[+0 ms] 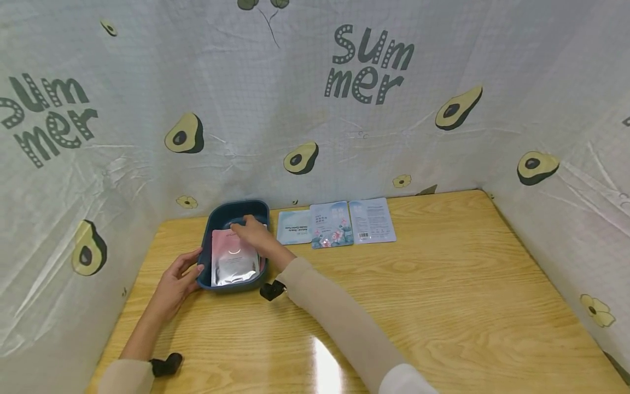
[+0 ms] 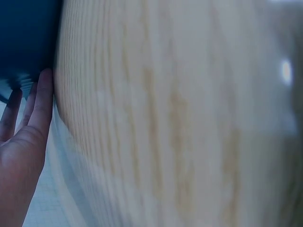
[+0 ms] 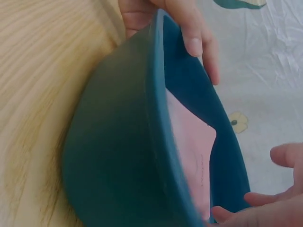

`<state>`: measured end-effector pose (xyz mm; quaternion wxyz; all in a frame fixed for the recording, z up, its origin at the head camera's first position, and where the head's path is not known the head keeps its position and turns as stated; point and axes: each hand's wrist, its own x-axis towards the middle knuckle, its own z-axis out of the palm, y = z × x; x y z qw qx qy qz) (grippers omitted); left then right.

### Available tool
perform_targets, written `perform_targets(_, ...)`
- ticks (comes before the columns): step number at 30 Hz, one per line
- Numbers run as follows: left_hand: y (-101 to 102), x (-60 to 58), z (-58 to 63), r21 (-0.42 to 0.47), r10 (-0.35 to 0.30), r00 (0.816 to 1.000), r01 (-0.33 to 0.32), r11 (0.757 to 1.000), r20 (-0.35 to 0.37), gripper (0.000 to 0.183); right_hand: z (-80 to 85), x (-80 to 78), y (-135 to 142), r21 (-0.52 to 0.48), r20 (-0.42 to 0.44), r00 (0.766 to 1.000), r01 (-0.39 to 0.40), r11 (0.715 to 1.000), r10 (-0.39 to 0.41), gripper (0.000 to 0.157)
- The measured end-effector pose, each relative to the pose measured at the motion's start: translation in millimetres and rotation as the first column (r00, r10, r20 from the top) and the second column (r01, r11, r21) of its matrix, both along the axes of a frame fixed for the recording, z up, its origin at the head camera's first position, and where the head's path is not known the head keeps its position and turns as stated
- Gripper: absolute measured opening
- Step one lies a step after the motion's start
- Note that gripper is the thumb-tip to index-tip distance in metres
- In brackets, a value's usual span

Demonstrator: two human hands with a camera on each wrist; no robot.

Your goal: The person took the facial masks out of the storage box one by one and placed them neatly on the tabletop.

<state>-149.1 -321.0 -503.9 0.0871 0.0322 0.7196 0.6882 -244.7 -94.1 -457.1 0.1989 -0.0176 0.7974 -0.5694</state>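
A dark blue plastic bin [image 1: 233,287] stands at the back left of the wooden table. In it lies a pink and silver sachet [image 1: 235,257], its pink end raised towards the far side. My left hand [image 1: 178,279] holds the bin's left side, with its thumb at the rim and its fingers along the outer wall; the left wrist view shows those fingers [image 2: 43,97] against the wall. My right hand [image 1: 256,232] reaches over the bin at the sachet's far end. In the right wrist view its fingers are spread, one fingertip [image 3: 221,213] right by the sachet's edge.
Right of the bin, three flat packets lie in a row: a small pale blue one [image 1: 294,227], a floral one [image 1: 332,224] and a white-blue one with a barcode [image 1: 372,220]. A printed avocado curtain [image 1: 236,164] borders the wooden table [image 1: 443,284] at the back and sides.
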Motion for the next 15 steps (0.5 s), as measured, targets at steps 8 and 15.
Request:
perform_targets(8, -0.2, 1.8, -1.3, 0.032, 0.005, 1.000, -0.005, 0.999, -0.013, 0.055, 0.7, 5.0, -4.2, 0.066, -0.060, 0.998, 0.007, 0.998, -0.003, 0.057)
perform_targets(15, -0.1, 1.4, 0.0, 0.010, 0.008, 1.000, -0.008, 1.000, -0.007, 0.056, -2.5, 3.6, -6.0, 0.009, -0.041, 0.998, 0.047, 0.999, -0.047, 0.054)
